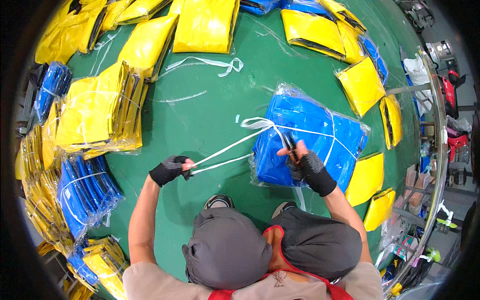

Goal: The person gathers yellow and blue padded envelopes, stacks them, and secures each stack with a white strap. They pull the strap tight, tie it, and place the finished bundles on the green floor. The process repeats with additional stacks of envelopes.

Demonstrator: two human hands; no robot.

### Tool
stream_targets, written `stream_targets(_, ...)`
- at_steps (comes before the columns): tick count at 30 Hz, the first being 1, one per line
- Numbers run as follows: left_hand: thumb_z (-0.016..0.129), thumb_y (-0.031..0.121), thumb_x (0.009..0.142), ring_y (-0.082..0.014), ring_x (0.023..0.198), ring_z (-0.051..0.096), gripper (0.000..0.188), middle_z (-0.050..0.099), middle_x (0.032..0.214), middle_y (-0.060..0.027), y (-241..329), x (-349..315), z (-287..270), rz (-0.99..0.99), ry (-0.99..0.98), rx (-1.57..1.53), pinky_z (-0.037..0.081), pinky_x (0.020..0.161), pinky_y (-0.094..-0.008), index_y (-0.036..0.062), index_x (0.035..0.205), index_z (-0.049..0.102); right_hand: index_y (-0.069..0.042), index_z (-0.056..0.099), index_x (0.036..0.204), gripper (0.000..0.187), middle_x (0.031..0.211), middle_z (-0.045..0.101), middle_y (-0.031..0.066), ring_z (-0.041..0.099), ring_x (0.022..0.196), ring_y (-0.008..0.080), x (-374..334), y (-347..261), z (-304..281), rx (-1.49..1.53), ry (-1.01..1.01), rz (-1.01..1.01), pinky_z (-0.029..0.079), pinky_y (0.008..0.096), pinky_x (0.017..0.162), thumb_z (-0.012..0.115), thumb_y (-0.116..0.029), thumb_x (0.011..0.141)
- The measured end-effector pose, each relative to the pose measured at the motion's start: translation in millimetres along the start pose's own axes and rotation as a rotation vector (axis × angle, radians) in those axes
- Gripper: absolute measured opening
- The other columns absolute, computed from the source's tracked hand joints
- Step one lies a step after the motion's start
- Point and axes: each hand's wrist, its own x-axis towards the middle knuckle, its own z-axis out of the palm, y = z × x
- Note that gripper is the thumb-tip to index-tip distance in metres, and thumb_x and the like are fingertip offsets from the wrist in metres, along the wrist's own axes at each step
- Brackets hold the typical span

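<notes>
A bundle of flat blue packages in clear plastic point(305, 112) lies on the green surface, tied crosswise with white strapping. The strap's knot and loop point(257, 123) sit at its left edge. My left hand point(170, 170), in a black fingerless glove, is closed on the strap point(227, 148) and pulls it taut to the left in two strands. My right hand point(314, 169), gloved alike, is wrapped around dark-bladed scissors point(290, 145) over the bundle, just right of the knot. The grip partly hides the scissors' handles.
Yellow packages point(92, 110) and blue tied bundles point(85, 192) are stacked along the left. More yellow packages point(360, 87) curve around the right side. A loose white strap point(207, 62) lies ahead. Past a metal rail point(440, 150) at the far right is assorted clutter.
</notes>
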Motion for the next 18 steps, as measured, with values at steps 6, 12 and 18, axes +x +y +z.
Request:
stream_targets(6, 0.057, 0.032, 0.081, -0.0050, 0.046, 0.043, 0.028, 0.056, 0.053, -0.0014, 53, -10, 23, 0.012, -0.049, 0.130, 0.031, 0.043, -0.0214, 0.0051, 0.081, 0.063, -0.007, 0.058, 0.086, 0.052, 0.064, 0.040, -0.0020, 0.036, 0.052, 0.0077, 20, 17, 63, -0.054, -0.264, 0.209, 0.030, 0.0206, 0.047, 0.035, -0.054, 0.089)
stream_targets(12, 0.056, 0.032, 0.081, -0.0044, 0.045, 0.041, 0.028, 0.056, 0.054, -0.0022, 40, -16, 26, 0.024, -0.040, 0.069, 0.031, 0.042, -0.0203, 0.0053, 0.079, 0.063, -0.008, 0.055, 0.088, 0.046, 0.065, 0.044, -0.0002, 0.039, 0.049, 0.0079, 37, 17, 86, 0.151, -0.256, 0.334, 0.030, 0.0203, 0.042, 0.037, -0.050, 0.089)
stream_targets(18, 0.055, 0.034, 0.082, -0.0046, 0.045, 0.042, 0.029, 0.054, 0.052, -0.0022, 28, -16, 27, 0.056, 0.022, 0.025, 0.031, 0.043, -0.0204, 0.0053, 0.081, 0.062, -0.008, 0.055, 0.088, 0.045, 0.066, 0.046, 0.0000, 0.042, 0.051, 0.0075, 50, 24, 86, 0.165, -0.285, 0.376, 0.032, 0.0195, 0.043, 0.039, -0.050, 0.089)
